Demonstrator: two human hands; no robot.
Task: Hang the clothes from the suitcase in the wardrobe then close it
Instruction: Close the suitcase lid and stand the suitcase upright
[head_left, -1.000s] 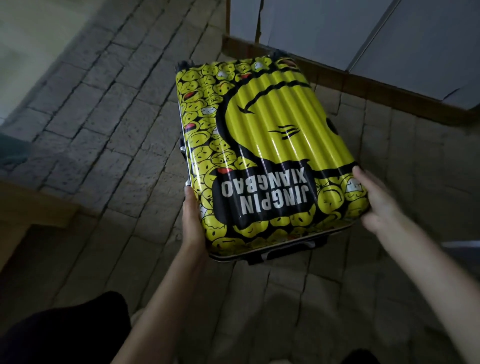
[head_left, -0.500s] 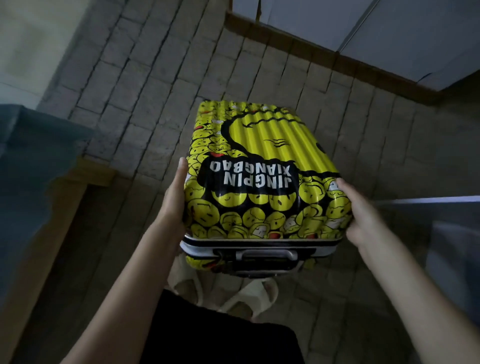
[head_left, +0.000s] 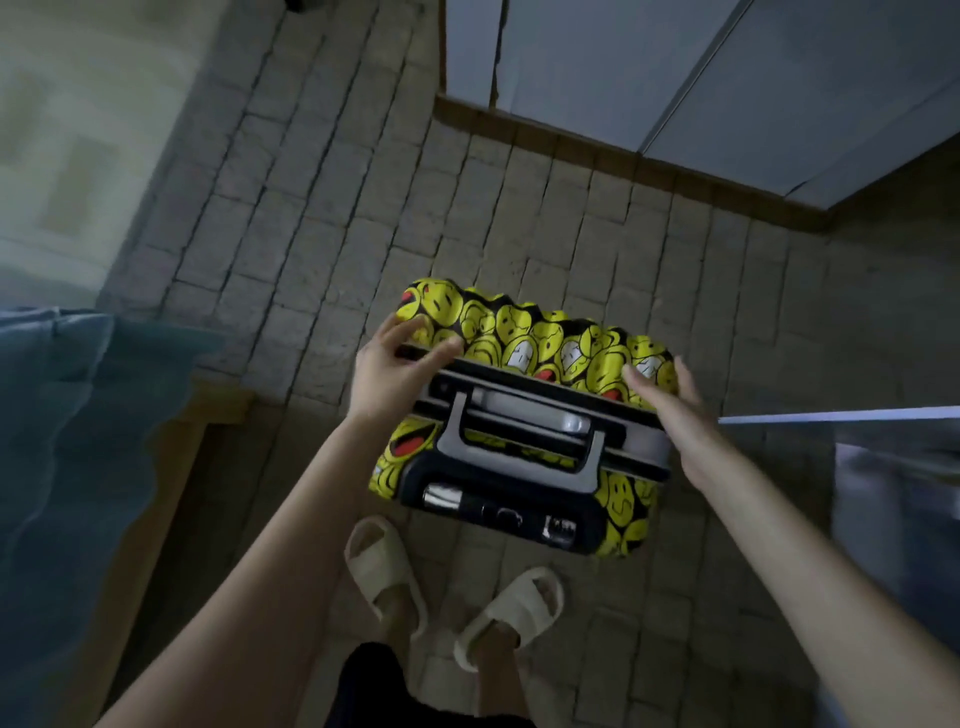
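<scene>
A yellow suitcase (head_left: 524, 338) printed with smiley faces stands upright on the tiled floor, closed, its grey carry handle (head_left: 524, 426) facing up at me. My left hand (head_left: 395, 369) grips its top left corner, fingers curled over the edge. My right hand (head_left: 670, 410) lies against the top right corner with fingers spread. The wardrobe (head_left: 675, 78) with pale grey doors, shut, stands behind the suitcase at the top of the view. No clothes are visible.
A bed with blue bedding (head_left: 78, 441) and a wooden frame edge runs along the left. A pale surface (head_left: 893, 499) juts in at the right. My feet in beige slippers (head_left: 384, 566) stand just in front of the suitcase.
The suitcase has been tipped from lying flat to standing upright, closer to my feet. Both hands shifted from its sides to its top corners.
</scene>
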